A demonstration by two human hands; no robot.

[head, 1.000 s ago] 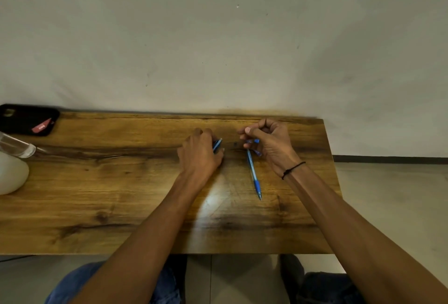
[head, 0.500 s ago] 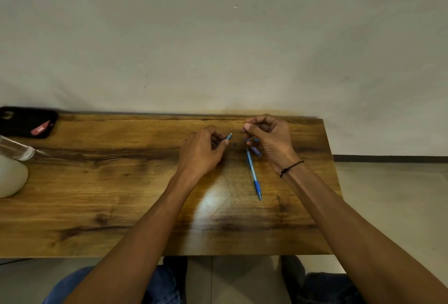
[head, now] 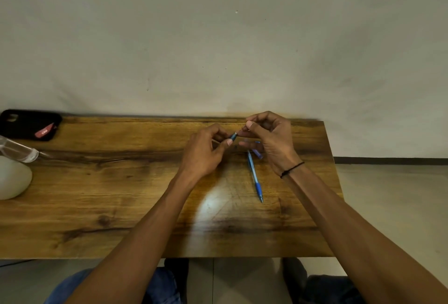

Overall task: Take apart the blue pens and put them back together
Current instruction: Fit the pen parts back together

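My left hand (head: 206,151) pinches a short blue pen piece (head: 233,136) between thumb and fingers, its tip pointing up and right. Touching that tip, my right hand (head: 271,139) pinches something thin with thumb and forefinger; what it is stays too small to tell. Both hands hover just above the far part of the wooden table (head: 121,194). A whole blue pen (head: 254,176) lies on the table below my right hand, tip toward me. Another small blue piece (head: 257,152) shows under my right palm.
A black phone case (head: 29,124) lies at the table's far left corner. A clear bottle (head: 17,151) and a white rounded object (head: 12,177) sit at the left edge. A pale wall stands right behind the table.
Both hands rose from the table and came together. The blue piece in my left hand now meets my right fingertips. The whole pen has not moved.
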